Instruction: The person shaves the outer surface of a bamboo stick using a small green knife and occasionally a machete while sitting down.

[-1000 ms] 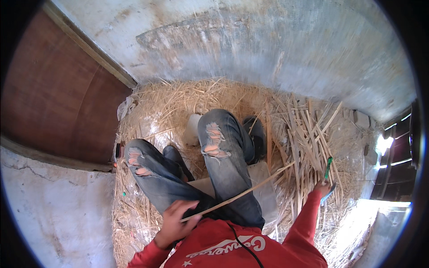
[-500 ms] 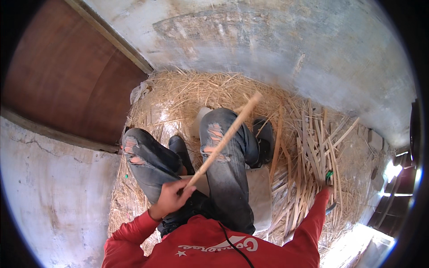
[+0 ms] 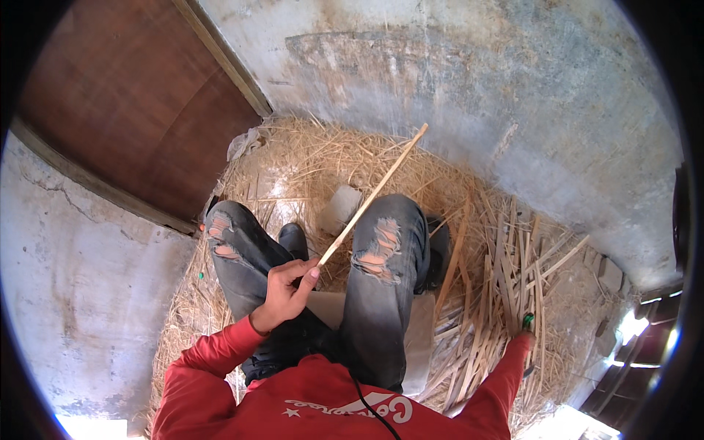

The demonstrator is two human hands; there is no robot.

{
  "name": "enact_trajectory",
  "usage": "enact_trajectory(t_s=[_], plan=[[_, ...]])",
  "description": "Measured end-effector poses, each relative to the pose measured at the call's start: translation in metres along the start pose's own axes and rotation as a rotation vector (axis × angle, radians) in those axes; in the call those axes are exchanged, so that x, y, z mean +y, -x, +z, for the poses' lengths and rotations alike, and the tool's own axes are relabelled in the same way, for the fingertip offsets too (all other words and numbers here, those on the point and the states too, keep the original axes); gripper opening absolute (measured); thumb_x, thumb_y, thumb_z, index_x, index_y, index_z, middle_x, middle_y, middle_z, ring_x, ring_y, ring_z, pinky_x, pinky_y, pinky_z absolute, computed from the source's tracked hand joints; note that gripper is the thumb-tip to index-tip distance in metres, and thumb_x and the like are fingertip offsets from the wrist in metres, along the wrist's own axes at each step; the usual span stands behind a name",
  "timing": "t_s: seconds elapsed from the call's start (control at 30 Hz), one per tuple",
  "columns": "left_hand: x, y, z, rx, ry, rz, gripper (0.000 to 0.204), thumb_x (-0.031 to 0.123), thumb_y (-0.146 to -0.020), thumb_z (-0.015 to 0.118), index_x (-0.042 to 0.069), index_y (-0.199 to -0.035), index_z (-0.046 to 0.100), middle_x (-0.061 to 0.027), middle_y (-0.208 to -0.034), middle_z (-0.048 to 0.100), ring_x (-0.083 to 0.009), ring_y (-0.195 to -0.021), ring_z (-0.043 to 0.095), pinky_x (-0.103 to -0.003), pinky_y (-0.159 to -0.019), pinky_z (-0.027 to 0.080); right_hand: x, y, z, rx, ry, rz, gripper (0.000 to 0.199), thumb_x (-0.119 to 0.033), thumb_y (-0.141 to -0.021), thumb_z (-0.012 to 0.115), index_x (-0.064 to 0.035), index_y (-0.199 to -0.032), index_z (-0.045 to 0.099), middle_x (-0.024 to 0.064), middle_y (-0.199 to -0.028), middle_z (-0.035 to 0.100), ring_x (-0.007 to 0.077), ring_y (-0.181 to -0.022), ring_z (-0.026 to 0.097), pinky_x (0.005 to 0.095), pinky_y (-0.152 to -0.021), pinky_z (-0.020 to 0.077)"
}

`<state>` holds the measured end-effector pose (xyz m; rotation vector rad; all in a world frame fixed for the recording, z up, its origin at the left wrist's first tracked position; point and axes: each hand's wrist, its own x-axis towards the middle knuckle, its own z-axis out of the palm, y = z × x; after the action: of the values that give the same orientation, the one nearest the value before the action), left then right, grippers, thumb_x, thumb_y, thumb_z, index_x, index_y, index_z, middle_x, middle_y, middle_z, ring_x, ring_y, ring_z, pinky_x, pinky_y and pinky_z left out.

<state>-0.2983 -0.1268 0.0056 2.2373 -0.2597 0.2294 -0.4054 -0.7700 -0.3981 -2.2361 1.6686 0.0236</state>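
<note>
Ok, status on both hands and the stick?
Left hand gripping thin wooden stick, angled up over knees. Right hand down among split strips, holding something green. Nothing blocking.

Left hand (image 3: 284,292) raised over lap, grip closed; right hand (image 3: 525,328) stretched low, outward, mostly hidden.

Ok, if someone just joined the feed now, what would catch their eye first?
Probably the long pale wooden strip, slanting up from the left hand across the ripped grey jeans toward the stained concrete wall. Next, the pile of split strips on the straw-covered floor at right, where the red-sleeved right arm reaches down; the right hand is mostly hidden, with something green showing at it.
</note>
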Motion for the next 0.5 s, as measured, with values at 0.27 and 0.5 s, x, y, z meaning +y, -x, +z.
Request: enact_trajectory(t_s=[0.27,0.5], plan=[[-0.007,-0.015,0.014,0.041,0.171,-0.079,0.019,0.01,-0.097,0.07,-0.004,-0.108,0.073,-0.0066,-0.07,0.061,-0.0109,-0.063,0.054,-0.029,-0.058,0.044,0.013,-0.011,-0.013,-0.139,-0.42,0.068,0.043,-0.038,-0.105,0.048,-0.0005,-0.123,0.06,0.0162,-0.13,0.066,0.0339,-0.118,0.065,0.0479,-0.091,0.0541],[-0.016,-0.023,-0.004,-0.001,0.205,-0.163,0.016,0.014,-0.102,0.064,-0.002,-0.1,0.064,0.001,-0.073,0.061,-0.0025,-0.065,0.05,-0.022,-0.058,0.042,0.008,0.034,-0.04,0.229,-0.368,0.019,0.036,-0.034,-0.103,0.041,-0.0098,-0.122,0.058,0.0175,-0.122,0.07,0.0394,-0.114,0.067,0.051,-0.094,0.0528]])
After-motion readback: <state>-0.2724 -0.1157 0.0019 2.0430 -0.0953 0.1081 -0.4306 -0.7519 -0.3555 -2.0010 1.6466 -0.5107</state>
